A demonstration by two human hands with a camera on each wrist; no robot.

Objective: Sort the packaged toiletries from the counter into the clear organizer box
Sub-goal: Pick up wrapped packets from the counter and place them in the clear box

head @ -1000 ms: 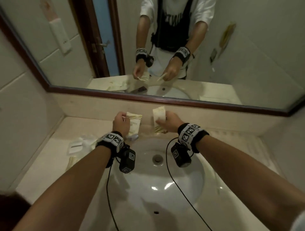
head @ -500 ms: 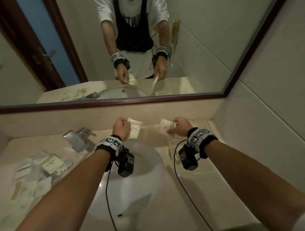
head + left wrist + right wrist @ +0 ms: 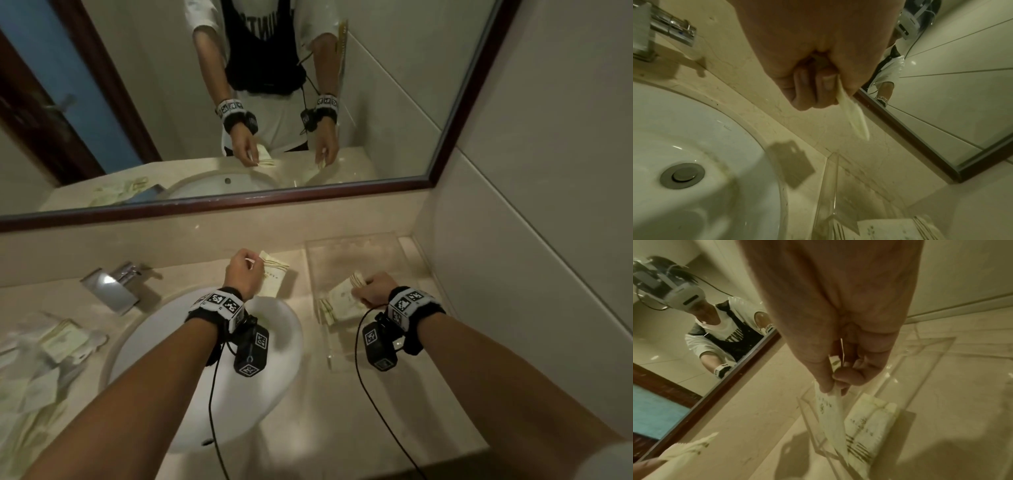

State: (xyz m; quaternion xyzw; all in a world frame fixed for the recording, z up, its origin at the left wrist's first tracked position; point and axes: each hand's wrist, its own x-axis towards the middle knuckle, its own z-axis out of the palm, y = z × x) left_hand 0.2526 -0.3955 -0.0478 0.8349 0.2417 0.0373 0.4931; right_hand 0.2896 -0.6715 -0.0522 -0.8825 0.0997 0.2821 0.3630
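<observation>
hanging from the right hand (image 3: pixel 375 288), a packet (image 3: pixel 343 293) dips into the organizer box (image 3: pixel 404 246).

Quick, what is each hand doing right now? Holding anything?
Left hand: pinching a flat packet above the counter beside the sink.
Right hand: gripping another packet, lowering it into the clear organizer box.

**Packets and clear box on counter**

A clear organizer box (image 3: pixel 404 253) is seen at the counter's right end, by the wall, open-topped. One cream packet with dark stripes (image 3: pixel 869 431) lies flat inside it. A second cream packet (image 3: pixel 344 291) is held tilted over the box. A third packet (image 3: pixel 275 277), cream with a thin line border, is held up just left of the box, behind the basin. A loose pile of packets (image 3: pixel 63 337) is left on the counter's left side.
</observation>
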